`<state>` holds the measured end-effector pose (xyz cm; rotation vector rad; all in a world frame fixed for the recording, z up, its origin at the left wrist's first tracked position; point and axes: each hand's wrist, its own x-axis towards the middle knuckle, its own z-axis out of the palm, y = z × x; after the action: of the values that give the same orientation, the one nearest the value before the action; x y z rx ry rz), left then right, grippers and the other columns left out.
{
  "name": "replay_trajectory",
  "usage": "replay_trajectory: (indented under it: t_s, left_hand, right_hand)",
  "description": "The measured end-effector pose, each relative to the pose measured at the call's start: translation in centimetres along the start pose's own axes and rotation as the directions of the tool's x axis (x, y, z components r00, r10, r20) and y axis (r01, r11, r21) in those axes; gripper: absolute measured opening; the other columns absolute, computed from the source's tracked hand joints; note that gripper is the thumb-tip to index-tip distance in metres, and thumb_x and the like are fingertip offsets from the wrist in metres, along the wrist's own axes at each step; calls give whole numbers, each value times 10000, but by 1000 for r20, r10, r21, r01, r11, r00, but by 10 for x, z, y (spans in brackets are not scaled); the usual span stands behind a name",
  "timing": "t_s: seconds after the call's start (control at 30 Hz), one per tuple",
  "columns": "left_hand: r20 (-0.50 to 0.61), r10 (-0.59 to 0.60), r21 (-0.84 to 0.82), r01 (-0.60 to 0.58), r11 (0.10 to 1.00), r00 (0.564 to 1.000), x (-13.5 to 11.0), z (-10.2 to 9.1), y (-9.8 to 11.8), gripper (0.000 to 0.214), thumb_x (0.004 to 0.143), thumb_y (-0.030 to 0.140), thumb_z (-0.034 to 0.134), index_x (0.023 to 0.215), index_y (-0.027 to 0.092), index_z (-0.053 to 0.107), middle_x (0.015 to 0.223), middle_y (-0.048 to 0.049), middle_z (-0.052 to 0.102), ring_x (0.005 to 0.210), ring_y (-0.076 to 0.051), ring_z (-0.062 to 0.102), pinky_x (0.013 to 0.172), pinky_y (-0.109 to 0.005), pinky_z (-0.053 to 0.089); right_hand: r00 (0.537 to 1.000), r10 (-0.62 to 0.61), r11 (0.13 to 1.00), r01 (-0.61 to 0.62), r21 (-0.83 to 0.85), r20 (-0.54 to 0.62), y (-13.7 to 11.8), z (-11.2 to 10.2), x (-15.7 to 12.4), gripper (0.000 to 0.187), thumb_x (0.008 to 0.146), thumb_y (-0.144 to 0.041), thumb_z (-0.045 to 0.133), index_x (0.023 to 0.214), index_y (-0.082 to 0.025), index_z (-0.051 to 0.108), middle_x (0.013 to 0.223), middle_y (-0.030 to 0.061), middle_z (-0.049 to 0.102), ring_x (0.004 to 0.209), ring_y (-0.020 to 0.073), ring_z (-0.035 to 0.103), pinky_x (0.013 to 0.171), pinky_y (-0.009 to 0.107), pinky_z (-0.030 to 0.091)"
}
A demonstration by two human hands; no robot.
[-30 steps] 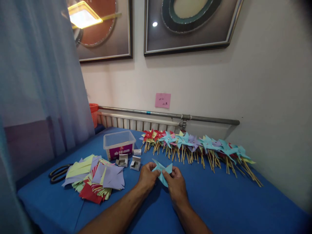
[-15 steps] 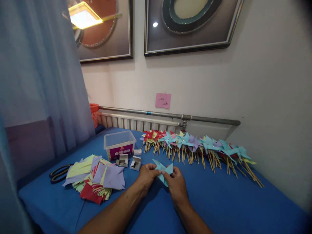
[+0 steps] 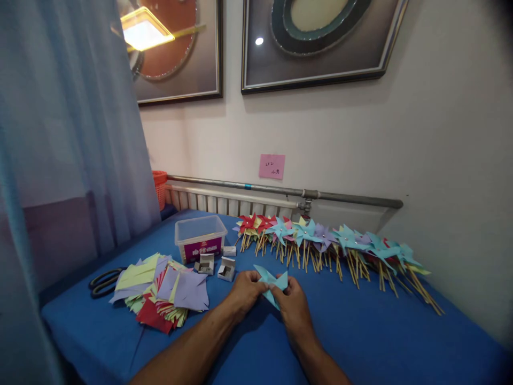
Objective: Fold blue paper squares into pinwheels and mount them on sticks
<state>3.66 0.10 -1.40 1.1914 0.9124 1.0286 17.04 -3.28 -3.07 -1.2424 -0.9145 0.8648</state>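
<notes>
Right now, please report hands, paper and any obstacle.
Left hand and right hand: both pinching light-blue paper. Paper: folded into pinwheel shape. Nothing seen blocking; small open box near left hand.

Indoor room serving as papercraft workspace; whether home or business, cannot tell. Pale wall (image 3: pixel 449 133) with framed pictures (image 3: pixel 312 72), radiator (image 3: pixel 229 205), metal pipe (image 3: pixel 356 198); blue curtain (image 3: pixel 72 133) at left. Cloth-covered desk (image 3: pixel 380 337) carries cut colored paper (image 3: pixel 184 291), plastic tub (image 3: pixel 202 248), row of paper pinwheels (image 3: pixel 305 231).

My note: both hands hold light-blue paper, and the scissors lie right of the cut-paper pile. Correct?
No: the head view shows the scissors left of the cut-paper pile. The left hand and right hand do hold light-blue paper.
</notes>
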Motion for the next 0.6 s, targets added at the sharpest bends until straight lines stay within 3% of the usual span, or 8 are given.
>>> replay_trajectory:
  t_s: [0.2,0.37,0.6]
  left_hand:
    - [2,25,9,-25,1000,1000,0,-1,0,264,566,341,792,599,169,594,538,14,559,521,-99,437,539,-244,293]
    - [0,64,13,-64,998,998,-2,-1,4,233,589,335,759,613,167,600,560,14,562,531,-98,437,544,-244,295]
    - [24,62,13,-62,998,998,-2,0,0,260,623,343,773,614,172,577,562,31,533,527,-88,394,550,-248,276]
  right_hand:
    - [999,35,996,-38,80,28,5,1,2,454,596,-418,857,967,-213,693,707,0,753,649,236,695,600,310,514]
    - [983,108,955,-144,259,149,4,3,-1,442,586,-407,902,936,-194,739,837,46,802,777,258,746,735,349,570]
    - [966,158,946,-208,248,204,-6,-2,-5,420,585,-393,919,912,-171,778,800,62,800,792,281,750,755,370,573]
